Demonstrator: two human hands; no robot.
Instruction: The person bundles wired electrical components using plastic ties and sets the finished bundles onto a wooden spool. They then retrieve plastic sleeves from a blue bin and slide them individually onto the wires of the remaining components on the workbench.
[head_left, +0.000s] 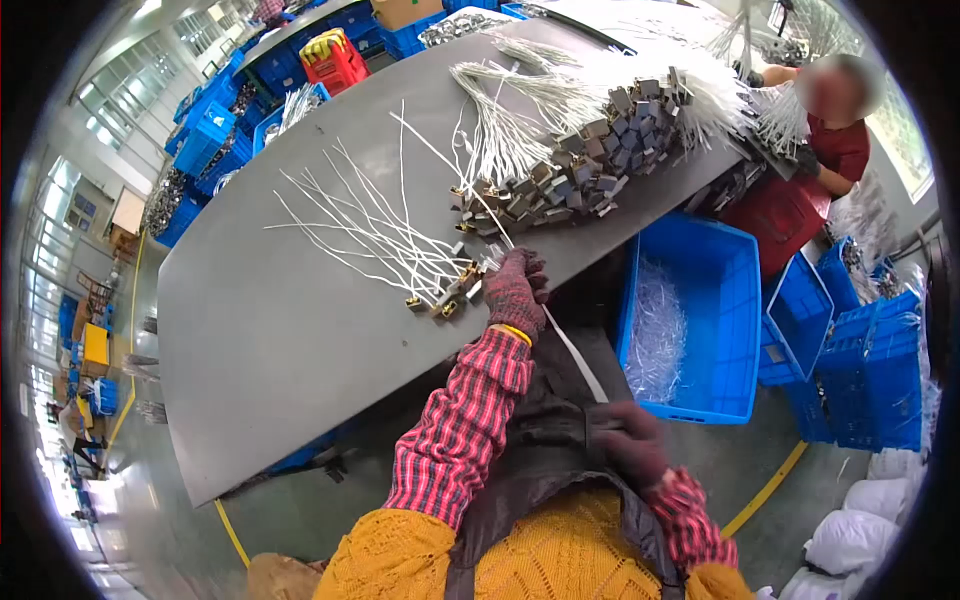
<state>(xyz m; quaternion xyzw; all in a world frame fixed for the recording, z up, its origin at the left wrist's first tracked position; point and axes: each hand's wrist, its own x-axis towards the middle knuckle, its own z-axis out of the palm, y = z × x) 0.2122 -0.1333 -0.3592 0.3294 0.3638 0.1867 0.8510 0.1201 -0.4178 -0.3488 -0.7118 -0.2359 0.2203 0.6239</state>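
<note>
My left hand [515, 292], in a dark red knitted glove, is closed at the near table edge around a long white strip [575, 362]. One part of the strip reaches up over the table, and the other runs down toward my lap. My right hand [632, 440], gloved too and blurred by motion, is curled at the strip's lower end; its fingertips are not clear. Just left of my left hand lie several small metal blocks [445, 300] with thin white wires [370, 225] fanned out from them. A large pile of similar metal blocks [570, 165] lies beyond.
The grey table [270, 350] has a curved left edge. Right of my lap stands a blue crate [742, 330] holding clear plastic scraps. More blue crates [865, 365] and white sacks [850, 530] are at far right. A co-worker in red [840, 150] handles wires at the table's end.
</note>
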